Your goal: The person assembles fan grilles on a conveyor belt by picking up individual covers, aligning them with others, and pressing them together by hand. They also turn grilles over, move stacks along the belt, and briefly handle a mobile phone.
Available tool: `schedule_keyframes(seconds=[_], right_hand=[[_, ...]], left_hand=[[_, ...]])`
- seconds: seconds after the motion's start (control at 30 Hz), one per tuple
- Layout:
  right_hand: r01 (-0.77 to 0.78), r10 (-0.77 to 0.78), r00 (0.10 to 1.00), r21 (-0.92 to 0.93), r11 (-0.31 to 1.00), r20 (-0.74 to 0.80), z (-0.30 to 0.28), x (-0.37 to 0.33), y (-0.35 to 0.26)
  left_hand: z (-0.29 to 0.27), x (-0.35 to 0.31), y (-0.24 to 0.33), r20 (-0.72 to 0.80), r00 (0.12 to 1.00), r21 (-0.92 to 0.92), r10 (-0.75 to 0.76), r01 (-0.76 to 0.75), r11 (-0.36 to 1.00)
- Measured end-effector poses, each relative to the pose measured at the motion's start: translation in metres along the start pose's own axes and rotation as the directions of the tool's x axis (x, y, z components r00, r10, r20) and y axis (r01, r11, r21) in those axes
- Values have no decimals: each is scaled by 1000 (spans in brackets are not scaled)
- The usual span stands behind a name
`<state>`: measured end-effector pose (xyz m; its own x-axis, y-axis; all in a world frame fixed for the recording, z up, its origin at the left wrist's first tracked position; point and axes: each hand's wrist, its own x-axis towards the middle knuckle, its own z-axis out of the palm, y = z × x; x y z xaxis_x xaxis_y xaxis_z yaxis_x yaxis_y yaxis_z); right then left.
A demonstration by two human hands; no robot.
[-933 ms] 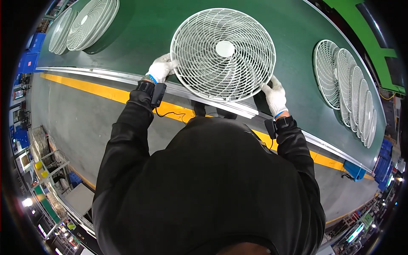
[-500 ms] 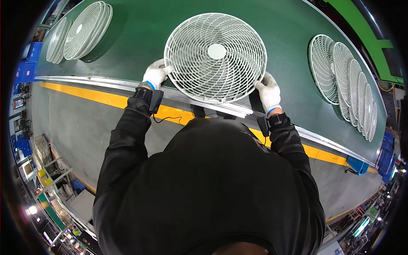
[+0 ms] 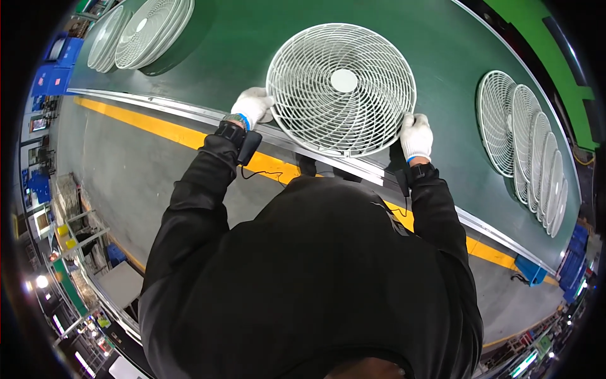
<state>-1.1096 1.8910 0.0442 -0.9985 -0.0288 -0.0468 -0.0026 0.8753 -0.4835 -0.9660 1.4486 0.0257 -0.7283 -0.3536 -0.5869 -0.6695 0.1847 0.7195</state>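
Observation:
A round white fan grille [image 3: 325, 110], with curved spiral ribs and a solid disc at its centre, is in front of me over the green work surface. My left hand [image 3: 253, 106], in a white glove, grips its left rim, the thumb lying on top. At the lower right rim, my right hand [image 3: 416, 135] is closed on the edge, also in a white glove; part of its fingers is hidden. Whether the grille rests on the surface or is slightly lifted, I cannot tell.
The green belt-like table [image 3: 227, 50] has a metal front rail [image 3: 167, 109]. Stacked white grilles [image 3: 154, 38] are at the far left, and several overlapping grilles [image 3: 499, 126] at the right. A yellow floor stripe [image 3: 151, 131] runs below, near a blue bin [image 3: 530, 270].
The whole view has turned slightly, so both stacks shift in the picture. My hands stay at the grille's rim, the right one now a little higher along it.

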Motion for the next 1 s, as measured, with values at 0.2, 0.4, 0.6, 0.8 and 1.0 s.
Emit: schedule_keyframes(seconds=[0.2,0.4,0.6,0.8,1.0], right_hand=[[23,-13,996,-111,994,91,3,6,-1],[-15,19,999,-102,995,44,11,4,-4],[-97,108,989,-108,989,98,5,3,-7],[-181,176,983,128,975,51,4,18,2],[-36,-12,985,276,960,171,2,76,7]], left_hand=[[0,10,-10,-52,998,128,-31,38,991],[4,3,-3,-31,996,-34,-78,77,996],[6,-30,56,-41,991,163,-128,133,978],[-4,-10,32,-192,981,453,33,59,890],[-26,2,47,-111,994,370,-20,60,927]])
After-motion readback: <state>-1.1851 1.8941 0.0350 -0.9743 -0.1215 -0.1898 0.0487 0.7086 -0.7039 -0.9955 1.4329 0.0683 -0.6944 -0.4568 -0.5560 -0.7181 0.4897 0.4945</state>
